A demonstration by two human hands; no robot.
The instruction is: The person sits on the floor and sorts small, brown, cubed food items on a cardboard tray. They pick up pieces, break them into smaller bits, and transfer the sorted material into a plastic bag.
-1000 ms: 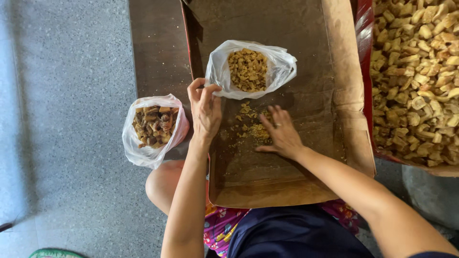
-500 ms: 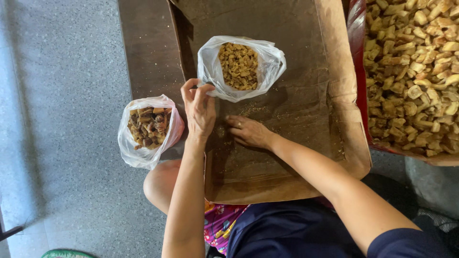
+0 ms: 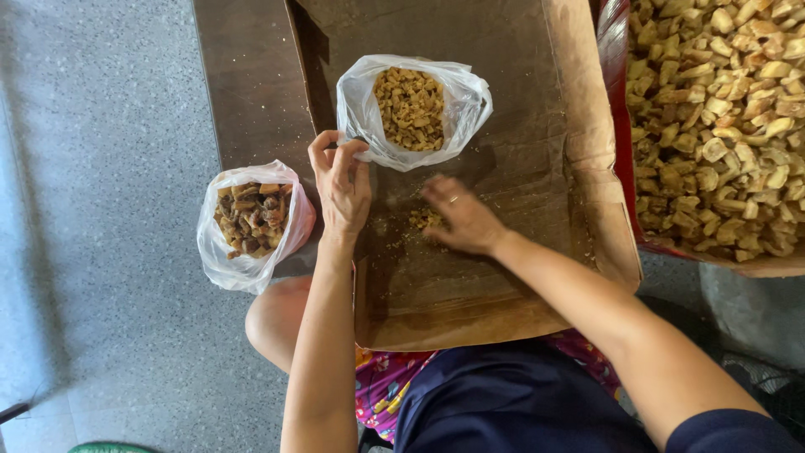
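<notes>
A flat brown cardboard sheet (image 3: pixel 503 277) lies across my lap. On it stands a clear plastic bag (image 3: pixel 465 109) holding small golden fried pieces. My left hand (image 3: pixel 340 184) pinches the bag's near-left rim. My right hand (image 3: pixel 461 218) lies palm down on the cardboard just below the bag, fingers spread over a small scatter of loose crumbs (image 3: pixel 419 220). Whether any pieces are under its palm is hidden.
A second plastic bag (image 3: pixel 251 218) of darker brown pieces sits on the grey speckled floor at my left knee. A large red-lined tray (image 3: pixel 616 126) heaped with pale fried chunks fills the right side. A dark wooden board (image 3: pixel 251 75) lies behind the cardboard.
My right hand has slid left across the cardboard, gathering the loose pieces into a smaller patch. My left hand has kept hold of the bag's rim.
</notes>
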